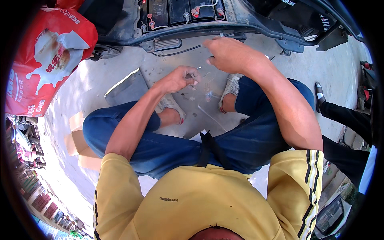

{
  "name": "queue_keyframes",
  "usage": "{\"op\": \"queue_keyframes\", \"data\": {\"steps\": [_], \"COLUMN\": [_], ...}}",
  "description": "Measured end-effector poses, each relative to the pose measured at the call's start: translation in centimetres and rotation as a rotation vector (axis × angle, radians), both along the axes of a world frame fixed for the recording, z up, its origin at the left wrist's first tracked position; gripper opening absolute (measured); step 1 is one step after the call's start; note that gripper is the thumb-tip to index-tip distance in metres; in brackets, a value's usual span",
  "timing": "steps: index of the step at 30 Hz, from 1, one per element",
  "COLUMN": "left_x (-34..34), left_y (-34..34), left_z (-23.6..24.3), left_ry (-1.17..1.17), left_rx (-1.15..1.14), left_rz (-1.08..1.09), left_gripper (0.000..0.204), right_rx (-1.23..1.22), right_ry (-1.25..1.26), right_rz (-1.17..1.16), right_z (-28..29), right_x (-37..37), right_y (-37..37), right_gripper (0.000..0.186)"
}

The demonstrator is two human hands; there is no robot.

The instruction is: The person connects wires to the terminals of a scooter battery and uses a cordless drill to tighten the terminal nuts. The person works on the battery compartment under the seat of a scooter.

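Note:
My left hand (182, 79) is held over the ground between my feet, thumb and fingers pinched together; whatever sits between them is too small to make out. Ahead and to its right, my right hand (232, 51) reaches toward the scooter's lower edge with its fingers bent. Its thumb tip shows, but its grip is mostly hidden. A thin black cable (180, 53) runs along the scooter's side and passes behind this hand. Beyond both hands, the scooter's floor compartment is uncovered, showing black batteries (158, 13) with wires and red terminal caps (195, 12).
A large red bag (80, 36) stands at the left, above an open cardboard box (86, 154). A dark flat panel (128, 90) lies near my left foot. Small clear plastic pieces (209, 95) and a thin white strip (212, 117) lie between my feet. A person's dark-trousered legs (346, 120) are at right.

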State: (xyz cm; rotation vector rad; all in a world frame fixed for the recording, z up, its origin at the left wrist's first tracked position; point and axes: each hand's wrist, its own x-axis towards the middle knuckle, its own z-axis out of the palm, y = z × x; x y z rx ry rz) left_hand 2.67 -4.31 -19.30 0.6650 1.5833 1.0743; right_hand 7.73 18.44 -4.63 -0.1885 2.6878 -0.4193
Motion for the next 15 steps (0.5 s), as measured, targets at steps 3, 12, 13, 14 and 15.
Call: {"op": "queue_keyframes", "data": {"steps": [3, 12, 13, 14, 15], "left_x": [0.4, -1.3, -1.7, -2.3, -2.4], "left_y": [0.8, 4.3, 4.2, 3.8, 3.3], "left_z": [2.0, 2.7, 1.2, -1.8, -4.9], "left_ry": [-0.078, -0.567, -0.377, -0.186, 0.005], "left_rx": [0.13, 0.227, 0.106, -0.01, -0.123], "left_rz": [0.091, 0.406, 0.311, 0.214, 0.109], "left_gripper": [0.015, 0.012, 0.013, 0.014, 0.015], "right_rx": [-0.008, 0.075, 0.111, 0.148, 0.189], "right_ry": [-0.006, -0.062, -0.017, 0.029, 0.074], "right_rz": [-0.017, 0.043, 0.053, 0.064, 0.069], "right_z": [-2.2, -0.5, 0.2, 1.0, 1.8], "right_x": [0.5, -0.9, -0.8, -0.8, -0.7], "right_y": [-0.1, 0.1, 0.0, -0.2, -0.2], "right_gripper": [0.047, 0.02, 0.019, 0.018, 0.018]}}
